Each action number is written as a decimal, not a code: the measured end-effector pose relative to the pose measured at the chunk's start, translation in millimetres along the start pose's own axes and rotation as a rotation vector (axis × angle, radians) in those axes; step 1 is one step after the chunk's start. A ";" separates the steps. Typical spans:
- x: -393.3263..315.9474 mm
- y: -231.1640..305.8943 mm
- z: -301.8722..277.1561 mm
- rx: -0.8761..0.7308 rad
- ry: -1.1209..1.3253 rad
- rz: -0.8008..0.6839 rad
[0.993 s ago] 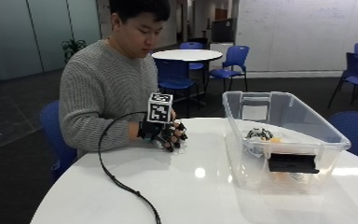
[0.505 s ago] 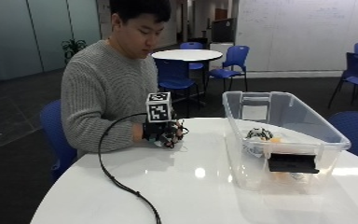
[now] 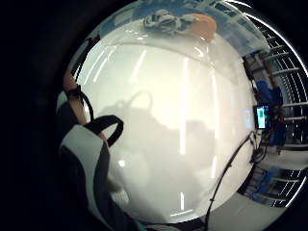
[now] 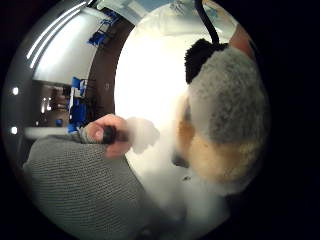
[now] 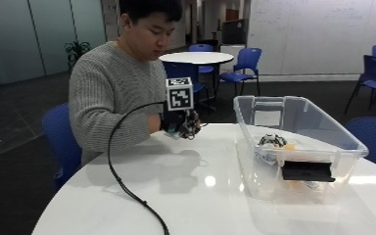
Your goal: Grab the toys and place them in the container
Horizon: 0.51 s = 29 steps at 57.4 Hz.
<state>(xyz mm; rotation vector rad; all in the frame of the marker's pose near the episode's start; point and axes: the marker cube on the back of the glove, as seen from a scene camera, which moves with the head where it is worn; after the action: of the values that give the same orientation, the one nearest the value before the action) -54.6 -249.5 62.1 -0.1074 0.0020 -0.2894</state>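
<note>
At the far side of the round white bench (image 5: 194,196), the person's gloved right hand (image 5: 180,123) was raised just above the surface, well to the left of the clear plastic container (image 5: 318,128). The thumb-side palm view showed a plush toy (image 4: 225,120), grey on top, tan below, with a dark ear, filling much of the frame close against the palm, with a finger beside it; the hand appeared to be curled around this toy, though from the outside view the toy was hardly distinguishable within the glove. The person's bare left hand (image 4: 107,134) rested near the bench edge, by the grey sweater sleeve (image 4: 80,190). Inside the container on the right lay a black-and-white striped toy (image 5: 272,140) beside an orange toy (image 3: 201,24), both on the container floor.
</note>
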 end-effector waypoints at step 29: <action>3.5 -227.5 -126.7 0.093 0.069 -0.069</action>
<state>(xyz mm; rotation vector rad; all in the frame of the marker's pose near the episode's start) -118.2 -480.6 -39.7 -0.0054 0.0538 -0.3612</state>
